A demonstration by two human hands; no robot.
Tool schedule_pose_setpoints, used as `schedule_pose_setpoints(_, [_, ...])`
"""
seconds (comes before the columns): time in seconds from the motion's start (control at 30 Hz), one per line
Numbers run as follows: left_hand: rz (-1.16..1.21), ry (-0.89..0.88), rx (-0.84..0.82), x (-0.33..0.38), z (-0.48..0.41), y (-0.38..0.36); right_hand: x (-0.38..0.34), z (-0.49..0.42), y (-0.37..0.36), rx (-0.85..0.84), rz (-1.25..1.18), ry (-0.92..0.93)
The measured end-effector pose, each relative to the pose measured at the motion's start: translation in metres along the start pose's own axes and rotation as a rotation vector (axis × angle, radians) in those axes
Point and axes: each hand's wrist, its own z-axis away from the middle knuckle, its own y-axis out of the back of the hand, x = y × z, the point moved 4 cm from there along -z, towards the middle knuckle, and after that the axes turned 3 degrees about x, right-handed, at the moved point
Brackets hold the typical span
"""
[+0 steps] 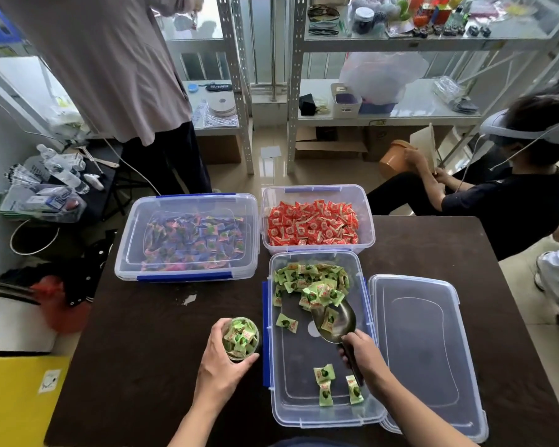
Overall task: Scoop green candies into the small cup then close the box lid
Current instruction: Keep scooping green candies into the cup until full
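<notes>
Left hand [221,366] wrapped round small cup [241,338], beside box [300,382] | right hand [363,359] clamped on scoop [334,322] handle, inside box | green candies [313,282] judged light, slippery-wrapped; I keep scoop level | lid [426,350] off, right of box

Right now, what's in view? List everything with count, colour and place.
table: one, dark brown, under everything.
open box: one, clear, blue clips, front centre.
green candies: many, mostly at open box's far end.
scoop: one, metal, inside open box.
small cup: one, clear, full of green candies, left of open box.
lid: one, clear, right of open box.
red-candy box: one, clear, open, behind.
mixed-candy box: one, clear, lidded, far left.
shelves: two, grey metal, background.
other people: at least two, background.
left hand: grips small cup.
right hand: grips scoop handle.
</notes>
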Motion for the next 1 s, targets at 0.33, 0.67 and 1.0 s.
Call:
schedule_pose_setpoints(0.33, [0.022, -0.027, 0.015, 0.0, -0.001, -0.002, 0.004, 0.0, -0.003, -0.004, 0.226, 0.012])
schedule_pose_setpoints(0.67, [0.01, -0.077, 0.035, 0.006, -0.01, -0.002, -0.027, 0.026, -0.01, -0.037, 0.464, 0.185])
schedule_pose_setpoints(1.0, [0.044, -0.137, 0.037, 0.026, -0.014, -0.003, -0.108, 0.075, -0.052, -0.235, 1.029, 0.431])
